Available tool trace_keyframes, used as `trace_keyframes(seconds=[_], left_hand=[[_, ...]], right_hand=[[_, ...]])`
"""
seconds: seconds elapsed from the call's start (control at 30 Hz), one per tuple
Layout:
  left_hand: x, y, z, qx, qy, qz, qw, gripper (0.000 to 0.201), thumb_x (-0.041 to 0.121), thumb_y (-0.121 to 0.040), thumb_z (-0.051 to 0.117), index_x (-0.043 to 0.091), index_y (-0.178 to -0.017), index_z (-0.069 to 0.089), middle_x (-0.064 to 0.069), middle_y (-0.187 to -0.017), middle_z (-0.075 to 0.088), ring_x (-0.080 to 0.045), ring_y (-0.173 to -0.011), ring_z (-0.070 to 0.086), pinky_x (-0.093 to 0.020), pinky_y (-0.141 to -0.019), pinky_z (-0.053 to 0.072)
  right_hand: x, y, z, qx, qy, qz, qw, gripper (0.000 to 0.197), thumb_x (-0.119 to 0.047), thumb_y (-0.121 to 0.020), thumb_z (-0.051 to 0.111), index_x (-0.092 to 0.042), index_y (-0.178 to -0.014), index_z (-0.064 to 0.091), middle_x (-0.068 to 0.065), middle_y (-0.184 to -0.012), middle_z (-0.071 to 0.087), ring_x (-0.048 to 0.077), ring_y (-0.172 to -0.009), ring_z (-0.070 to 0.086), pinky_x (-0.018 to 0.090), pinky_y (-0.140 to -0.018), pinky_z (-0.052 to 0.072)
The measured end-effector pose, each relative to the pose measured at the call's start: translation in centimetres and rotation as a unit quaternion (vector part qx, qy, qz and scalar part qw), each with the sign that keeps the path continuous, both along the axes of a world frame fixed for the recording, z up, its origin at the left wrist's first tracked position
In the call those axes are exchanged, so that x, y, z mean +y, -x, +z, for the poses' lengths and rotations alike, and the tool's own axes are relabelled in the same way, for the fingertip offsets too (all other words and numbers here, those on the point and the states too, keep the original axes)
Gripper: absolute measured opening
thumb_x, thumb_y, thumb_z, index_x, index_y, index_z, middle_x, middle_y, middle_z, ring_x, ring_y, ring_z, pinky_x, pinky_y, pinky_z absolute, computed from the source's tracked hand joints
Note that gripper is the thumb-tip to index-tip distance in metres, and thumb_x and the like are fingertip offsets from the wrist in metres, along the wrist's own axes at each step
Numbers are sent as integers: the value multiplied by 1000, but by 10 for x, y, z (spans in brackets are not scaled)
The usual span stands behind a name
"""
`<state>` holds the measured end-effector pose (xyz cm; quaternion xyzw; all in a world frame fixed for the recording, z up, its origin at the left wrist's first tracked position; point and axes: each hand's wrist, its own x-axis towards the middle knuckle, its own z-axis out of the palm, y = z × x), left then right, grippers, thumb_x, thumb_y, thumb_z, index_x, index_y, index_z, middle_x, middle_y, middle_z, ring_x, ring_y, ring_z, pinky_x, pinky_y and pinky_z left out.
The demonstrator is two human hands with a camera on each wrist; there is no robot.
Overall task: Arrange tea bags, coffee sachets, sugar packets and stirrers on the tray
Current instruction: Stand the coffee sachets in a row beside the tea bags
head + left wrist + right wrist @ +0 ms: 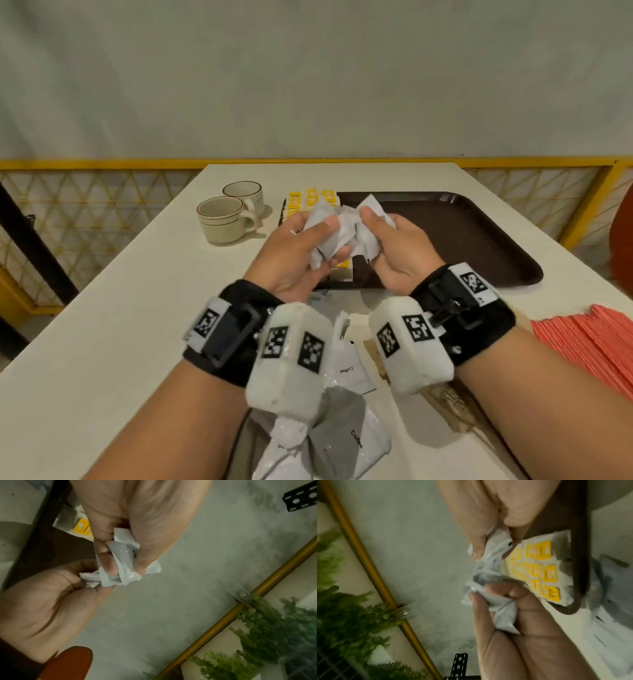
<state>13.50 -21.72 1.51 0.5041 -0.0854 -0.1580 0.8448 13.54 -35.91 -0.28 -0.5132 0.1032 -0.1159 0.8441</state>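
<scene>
Both hands hold one crumpled bunch of white coffee sachets (346, 233) above the near left part of the dark brown tray (462, 233). My left hand (329, 240) curls its fingers round the left side of the bunch, my right hand (370, 222) grips the right side. In the left wrist view my left hand (123, 555) pinches the sachets (126, 566), and my right hand (82, 578) grips them from below. Yellow-labelled tea bags (310, 197) lie in rows on the tray's left side, partly hidden by my hands and seen as tea bags (542, 568) beyond the sachets (488, 574).
More white coffee sachets (346, 370) lie on the table under my wrists. Wooden stirrers (445, 397) lie to their right, and a pile of pink-red packets (589, 339) sits at the right edge. Two cream cups (222, 219) stand left of the tray.
</scene>
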Motion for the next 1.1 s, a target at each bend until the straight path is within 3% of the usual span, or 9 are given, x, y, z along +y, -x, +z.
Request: trace_keyframes(seconds=[0.13, 0.2, 0.3, 0.43, 0.53, 0.7, 0.9, 1.0, 1.1], left_hand=[[-15, -7, -7, -52, -73, -6, 996, 13, 1, -88, 61, 9, -97, 56, -15, -99, 64, -24, -84, 65, -26, -59, 55], [-20, -13, -7, -78, -124, 4, 989, 13, -1, -87, 62, 9, -93, 55, -16, -97, 62, -25, -81, 64, -26, -57, 53], [-21, -19, -12, -63, -120, 6, 991, 11, 2, -88, 61, 4, -98, 56, -19, -100, 62, -23, -77, 64, -24, -56, 52], [-10, -20, -20, 0, -87, -20, 996, 27, 8, -90, 62, 4, -116, 56, -17, -115, 65, -24, -92, 69, -24, -63, 57], [-1, -19, -17, 37, -27, -55, 997, 28, 5, -93, 55, 2, -121, 54, -18, -114, 66, -25, -90, 70, -29, -64, 59], [10, -21, -11, 68, -35, -55, 996, 8, 6, -94, 53, 7, -100, 58, -12, -89, 70, -23, -77, 71, -31, -59, 60], [2, -17, -17, 52, -54, -29, 997, 13, 7, -95, 53, 7, -108, 57, -13, -96, 67, -23, -78, 68, -32, -59, 60], [0, -15, -20, 34, -72, -27, 996, 25, 13, -95, 54, 8, -119, 58, -15, -105, 67, -24, -82, 68, -28, -55, 56], [-2, -12, -20, 25, -81, -57, 995, 29, 16, -97, 52, 8, -125, 56, -20, -117, 65, -33, -94, 67, -34, -59, 58]], right_hand=[[4, 2, -3, 4, 29, -83, 996, 10, -13, -93, 60, -8, -86, 56, 15, -91, 65, 28, -85, 62, 48, -84, 53], [5, 5, 0, -18, 68, -85, 994, 16, -13, -95, 56, -11, -79, 57, 10, -82, 62, 28, -83, 59, 46, -83, 50], [4, 10, -1, -23, 105, 0, 994, 10, -15, -99, 50, -9, -98, 56, 15, -96, 65, 27, -85, 62, 41, -78, 52], [-3, 19, -2, -16, 155, 108, 982, 29, -10, -92, 60, -5, -119, 52, 17, -110, 67, 27, -88, 67, 41, -80, 57], [-7, 23, 2, -24, 142, 75, 987, 25, -4, -91, 59, -4, -116, 56, 15, -108, 68, 26, -93, 69, 38, -78, 58], [-26, 28, 13, -44, 125, -26, 991, 12, -6, -90, 61, -15, -98, 62, 3, -95, 69, 15, -88, 68, 39, -84, 57], [-13, 31, 9, -40, 97, 113, 988, 18, -2, -91, 56, -5, -108, 58, 16, -108, 68, 27, -98, 67, 44, -81, 58], [-2, 30, 0, -45, 152, 103, 982, 16, 0, -91, 58, -11, -102, 61, 13, -100, 69, 23, -90, 69, 38, -75, 60], [-3, 30, -5, -44, 204, 83, 974, 15, -2, -90, 60, -15, -97, 63, 10, -96, 70, 24, -89, 70, 38, -74, 60]])
